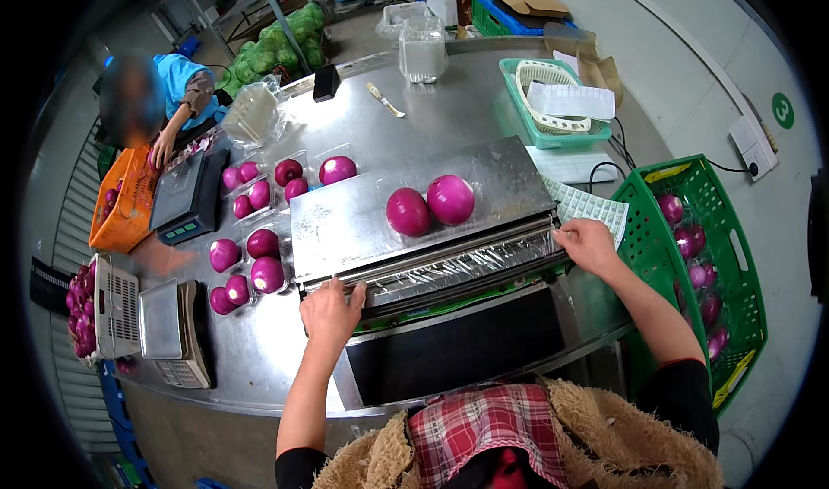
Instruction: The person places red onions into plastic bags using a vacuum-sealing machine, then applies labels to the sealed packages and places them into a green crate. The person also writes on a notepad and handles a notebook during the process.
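Two red onions (430,205) sit side by side in a clear plastic tray (482,194) on the metal plate (343,230) of a film wrapping machine. Along the machine's near side runs a strip of clear stretch film (447,265), wrinkled and shiny. At the film's left end rests my left hand (330,314), fingertips on the bar and thumb apart; whether film is pinched there is hidden. My right hand (589,248) pinches the film's right corner between thumb and fingers. Below the bar lies a flat black panel (456,343).
Trays of onions (264,259) stand left of the machine, near two scales (175,197). A green crate (732,275) with packed onions is at right. A teal basket (550,140), a knife (386,100) and stacked clear trays (422,51) lie farther back. Another person's hand (163,147) reaches over an orange crate (129,220).
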A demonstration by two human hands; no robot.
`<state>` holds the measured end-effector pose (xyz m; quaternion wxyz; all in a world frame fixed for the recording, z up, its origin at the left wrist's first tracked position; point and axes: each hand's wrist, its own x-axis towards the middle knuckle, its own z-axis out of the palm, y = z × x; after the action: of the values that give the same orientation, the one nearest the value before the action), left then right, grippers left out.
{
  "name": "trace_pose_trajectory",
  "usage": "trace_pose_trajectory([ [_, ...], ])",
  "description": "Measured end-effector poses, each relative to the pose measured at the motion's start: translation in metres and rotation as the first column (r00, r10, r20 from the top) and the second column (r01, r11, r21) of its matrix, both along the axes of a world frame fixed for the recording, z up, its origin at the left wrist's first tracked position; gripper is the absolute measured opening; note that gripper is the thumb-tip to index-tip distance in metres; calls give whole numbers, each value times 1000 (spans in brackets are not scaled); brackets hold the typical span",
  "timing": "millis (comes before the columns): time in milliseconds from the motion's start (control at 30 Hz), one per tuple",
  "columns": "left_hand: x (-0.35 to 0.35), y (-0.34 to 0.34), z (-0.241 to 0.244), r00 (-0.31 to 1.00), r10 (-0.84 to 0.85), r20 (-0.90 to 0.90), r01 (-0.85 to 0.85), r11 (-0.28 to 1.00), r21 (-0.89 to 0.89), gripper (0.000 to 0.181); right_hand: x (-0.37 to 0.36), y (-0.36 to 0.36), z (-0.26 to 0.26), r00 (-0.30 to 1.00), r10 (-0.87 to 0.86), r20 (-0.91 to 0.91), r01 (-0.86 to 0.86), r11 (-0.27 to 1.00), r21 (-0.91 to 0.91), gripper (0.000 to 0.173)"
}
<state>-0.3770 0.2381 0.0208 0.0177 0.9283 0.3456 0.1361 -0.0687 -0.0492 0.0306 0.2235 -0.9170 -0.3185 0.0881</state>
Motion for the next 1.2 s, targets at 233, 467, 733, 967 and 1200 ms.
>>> trace_pose_trajectory([
  [233,19,-13,6,995,38,-89,-35,999,36,53,-1,37,3,985,172,0,-159,912,-379,50],
  [467,12,-17,7,982,157,100,10,493,-870,35,-12,-8,2,902,248,-353,-198,965,174,30],
  [733,44,38,97,152,627,764,964,-263,24,30,-23,93,149,307,772,-557,574,317,755,19],
  [967,169,86,-25,851,385,358,173,438,-882,26,41,213,-55,812,287,-509,251,616,747,25],
  [1200,131,79,-3,931,10,366,338,360,-870,36,56,166,-2,531,592,-606,-340,804,488,33],
])
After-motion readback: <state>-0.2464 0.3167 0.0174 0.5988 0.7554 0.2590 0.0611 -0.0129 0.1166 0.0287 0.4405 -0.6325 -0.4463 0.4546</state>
